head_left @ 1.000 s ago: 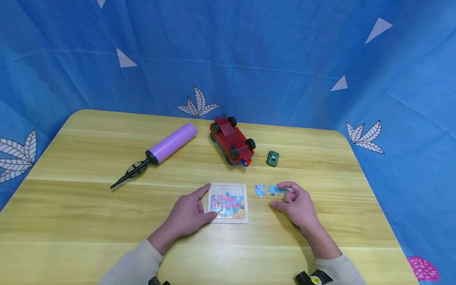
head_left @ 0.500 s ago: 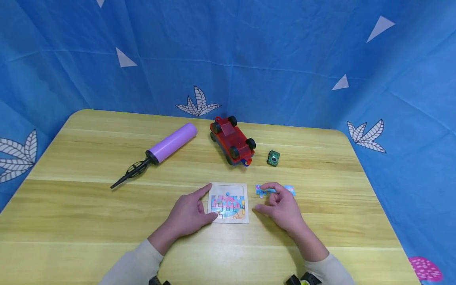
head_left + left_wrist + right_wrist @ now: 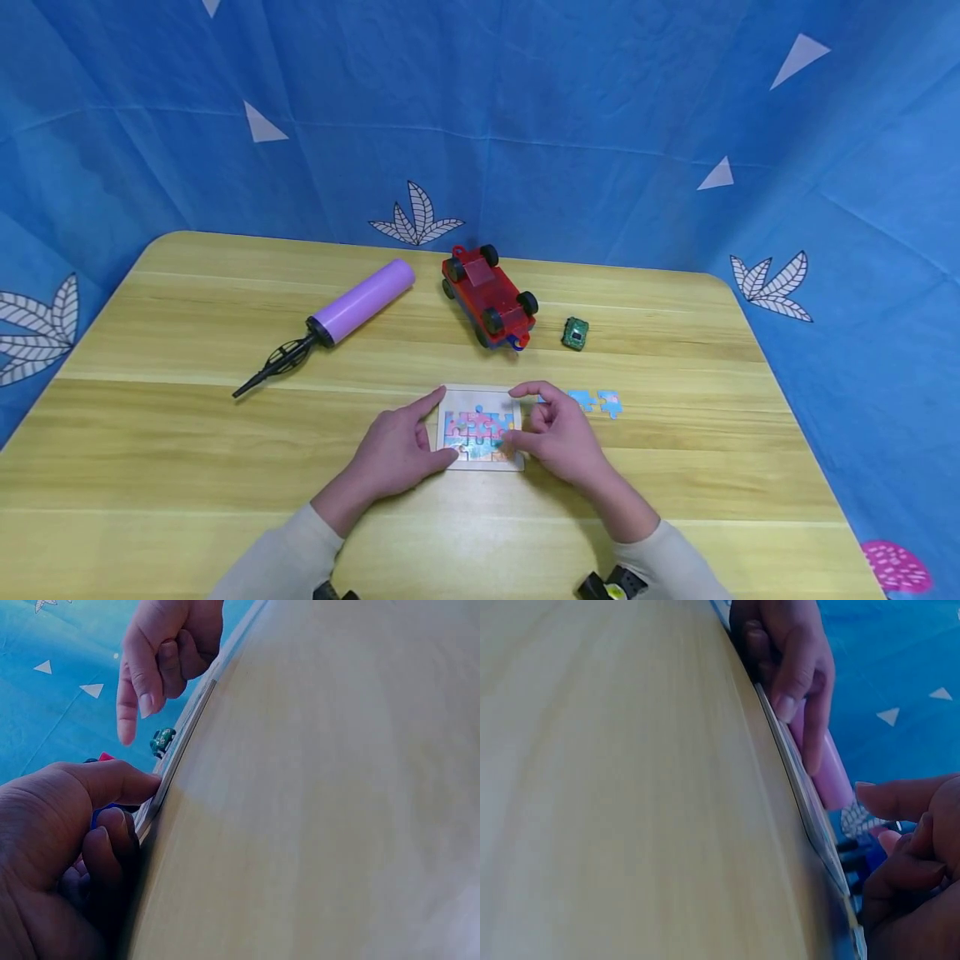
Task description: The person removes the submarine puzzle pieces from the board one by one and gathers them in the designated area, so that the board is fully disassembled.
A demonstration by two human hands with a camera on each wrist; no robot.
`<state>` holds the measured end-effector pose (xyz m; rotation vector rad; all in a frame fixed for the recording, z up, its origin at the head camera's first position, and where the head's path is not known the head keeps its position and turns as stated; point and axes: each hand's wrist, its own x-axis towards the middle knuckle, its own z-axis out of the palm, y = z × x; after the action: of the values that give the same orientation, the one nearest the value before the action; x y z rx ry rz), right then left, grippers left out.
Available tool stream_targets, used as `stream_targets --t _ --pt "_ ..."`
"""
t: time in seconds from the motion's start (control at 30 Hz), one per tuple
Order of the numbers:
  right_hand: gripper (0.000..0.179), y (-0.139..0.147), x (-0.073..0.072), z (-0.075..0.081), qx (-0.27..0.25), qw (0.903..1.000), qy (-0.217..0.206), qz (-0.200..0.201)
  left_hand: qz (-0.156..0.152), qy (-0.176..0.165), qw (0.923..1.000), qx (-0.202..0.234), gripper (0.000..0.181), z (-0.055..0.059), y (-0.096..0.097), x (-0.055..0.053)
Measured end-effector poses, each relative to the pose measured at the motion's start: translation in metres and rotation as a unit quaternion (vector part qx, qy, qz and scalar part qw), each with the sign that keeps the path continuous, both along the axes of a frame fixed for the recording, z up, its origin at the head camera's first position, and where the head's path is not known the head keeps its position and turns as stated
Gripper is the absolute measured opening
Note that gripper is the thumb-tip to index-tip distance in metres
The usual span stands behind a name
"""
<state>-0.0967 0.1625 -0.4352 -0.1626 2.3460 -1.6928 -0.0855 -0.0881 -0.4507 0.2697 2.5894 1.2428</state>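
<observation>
A small square jigsaw tray [image 3: 487, 467] lies on the table, its lower part filled with pink, blue and yellow pieces. My left hand [image 3: 397, 450] holds it by the left side, index finger at the far corner and thumb over the near part. In the left wrist view that thumb [image 3: 124, 784] presses on the tray's edge. My right hand [image 3: 558, 437] hovers at the right edge, thumb and index finger spread apart with nothing between them, the other fingers curled. Loose blue jigsaw pieces [image 3: 610, 403] lie just beyond it; one is mostly hidden behind the hand.
Behind the tray, a red toy car [image 3: 491, 296] lies with its wheels up, and a small green toy car [image 3: 575, 333] stands to its right. A purple balloon pump [image 3: 363, 302] with a black nozzle lies at the left. A blue patterned cloth [image 3: 585, 125] hangs behind the table.
My right hand has moved left from above the loose pieces to the tray's right edge, uncovering the right-hand pieces. My left hand and the tray have stayed put.
</observation>
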Motion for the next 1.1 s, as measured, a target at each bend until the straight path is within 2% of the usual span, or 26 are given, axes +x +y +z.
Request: stream_targets --t 0.37,0.53,0.7,0.93,1.0,1.1 --pt "0.047 -0.028 -0.002 -0.001 -0.006 0.9984 0.014 0.054 -0.003 -0.014 0.9999 -0.005 0.088 0.001 -0.001 -0.001" --pt "0.048 -0.039 -0.001 -0.005 -0.017 0.9969 0.019 0.074 -0.002 -0.006 1.0000 0.008 0.088 0.000 -0.001 -0.001" --pt "0.047 -0.045 0.000 -0.004 -0.013 0.9974 0.016 0.069 0.001 0.002 1.0000 0.007 0.087 -0.001 0.000 0.000" --pt "0.041 -0.052 0.003 0.024 -0.009 0.9983 0.010 0.057 0.013 0.000 0.9999 -0.004 0.084 0.000 0.001 0.000" --pt "0.042 -0.052 0.002 0.022 -0.008 0.9986 0.011 0.051 0.013 0.002 0.9999 -0.008 0.083 0.000 0.001 0.000" --pt "0.043 -0.051 -0.003 0.010 0.002 0.9990 0.011 0.043 0.012 0.002 0.9999 -0.007 0.083 0.000 0.001 -0.001"
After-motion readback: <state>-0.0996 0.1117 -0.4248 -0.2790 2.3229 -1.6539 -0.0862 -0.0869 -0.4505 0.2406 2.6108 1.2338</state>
